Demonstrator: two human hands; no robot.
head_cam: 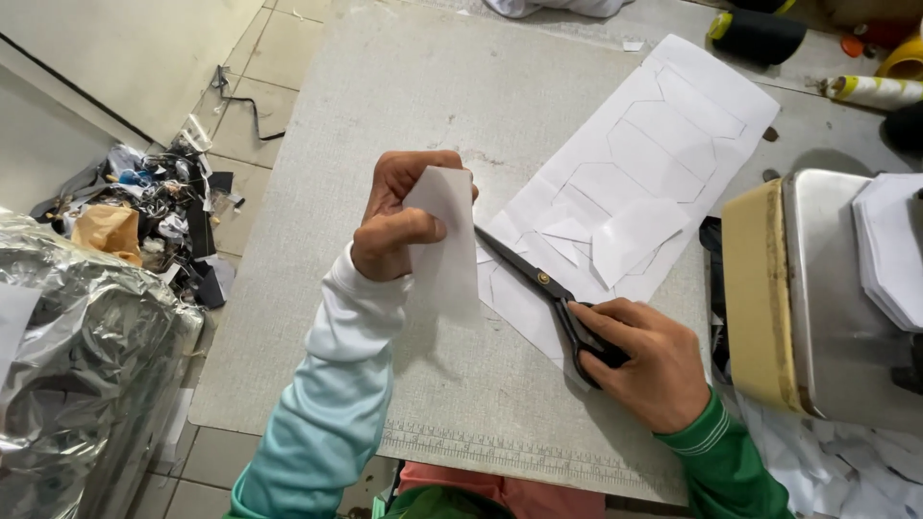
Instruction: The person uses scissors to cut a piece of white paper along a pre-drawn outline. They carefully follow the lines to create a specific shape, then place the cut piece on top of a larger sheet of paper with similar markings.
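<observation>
Nearest to us, two sleeved forearms are reaching out over a grey cutting mat (404, 106) whose near edge is carrying a printed ruler scale. We are wearing a pale mint-and-white sleeve on the left arm and a green sleeve with white stripes on the right.

Our left hand (396, 226) is pinching a cut paper piece (445, 245), thumb pressed on its face and fingers curled behind, so the grip is closed on the paper. That piece is standing lifted off the mat, upright and slightly tilted, just left of the scissor blades.

Our right hand (646, 360) is gripping the black scissors (543, 281), with fingers through the handle loops and clamped around them. The blades are pointing up and left toward the held piece; they are appearing nearly together, though we cannot tell whether they are fully shut. The scissors are lying across the lower end of a long white pattern sheet (654, 144), which is resting flat on the mat and showing pencilled hexagonal outlines.

To the right, a metal machine housing (817, 288) is bearing a stack of cut paper shapes (894, 245). Thread cones (760, 34) are lying at the far right. On the left, a scrap heap (154, 221) is covering the tiled floor beside crumpled silver foil (77, 356).
</observation>
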